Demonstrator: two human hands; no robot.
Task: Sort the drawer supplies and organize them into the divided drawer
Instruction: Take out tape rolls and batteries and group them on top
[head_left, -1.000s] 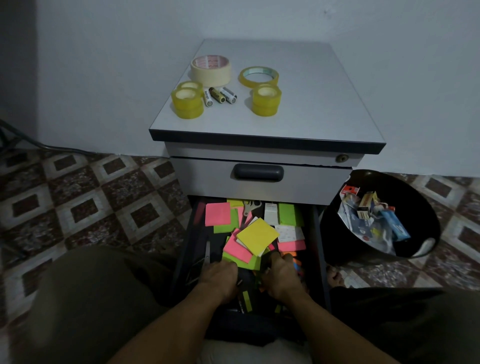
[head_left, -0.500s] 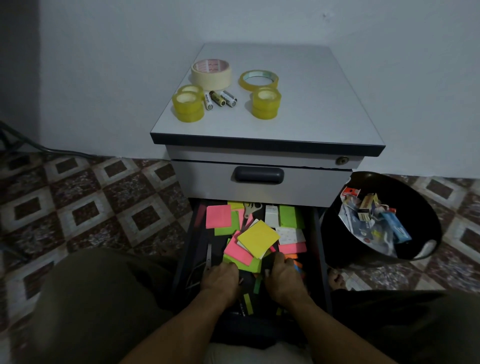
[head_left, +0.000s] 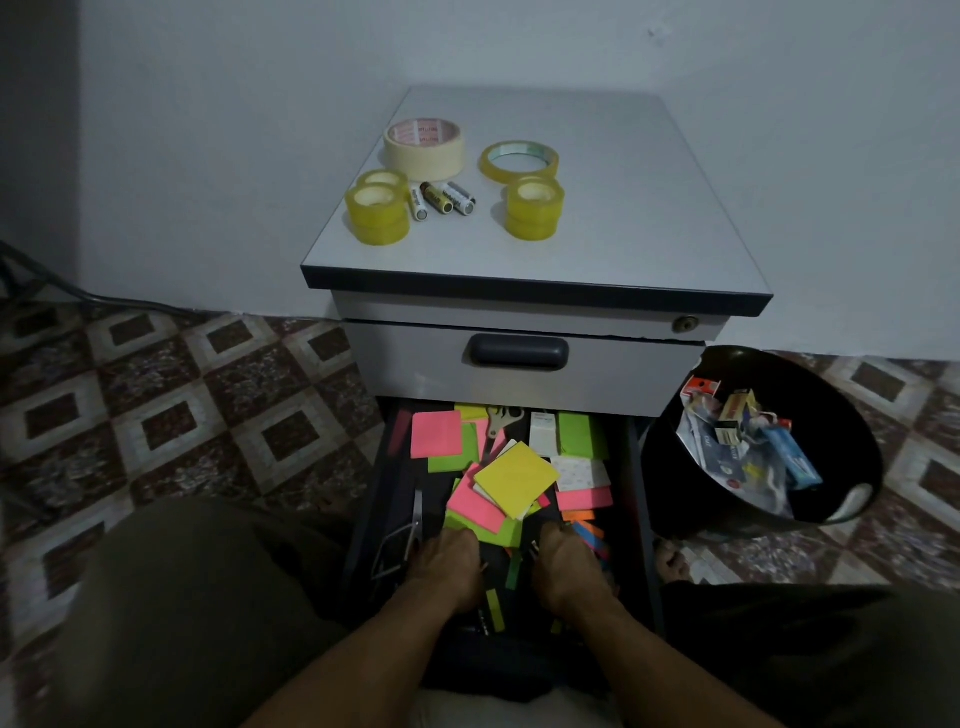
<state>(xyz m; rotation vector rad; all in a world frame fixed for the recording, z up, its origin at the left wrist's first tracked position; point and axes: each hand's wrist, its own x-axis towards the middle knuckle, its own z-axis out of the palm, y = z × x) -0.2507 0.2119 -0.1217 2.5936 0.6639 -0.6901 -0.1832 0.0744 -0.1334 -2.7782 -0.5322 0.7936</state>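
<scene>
**Hands down in the cluttered drawer, sorting under way**

Both hands are set inside the open drawer (head_left: 638, 525), close to its near edge. The left hand (head_left: 449, 564) is placed just beside the right hand (head_left: 569, 564), with a gap of dark drawer floor between them. The fingers of both are bent downward into the clutter and hidden behind the knuckles, so it cannot be told whether anything is clamped.

Sticky-note pads are heaped across the middle of the drawer. A yellow pad (head_left: 517, 475) lies uppermost, a pink pad (head_left: 436, 434) is towards the far left corner, and scissors (head_left: 501, 421) are at the far edge. Tape rolls (head_left: 423, 143) and batteries (head_left: 441, 197) are laid out on the cabinet top (head_left: 623, 208), towards its left edge.

The emptying-and-grouping step is judged to be in hand. Next, a sure pinch on the loose strips (head_left: 513, 570) between the hands is probably called for, so that they are lifted without the heap being dragged.
</scene>
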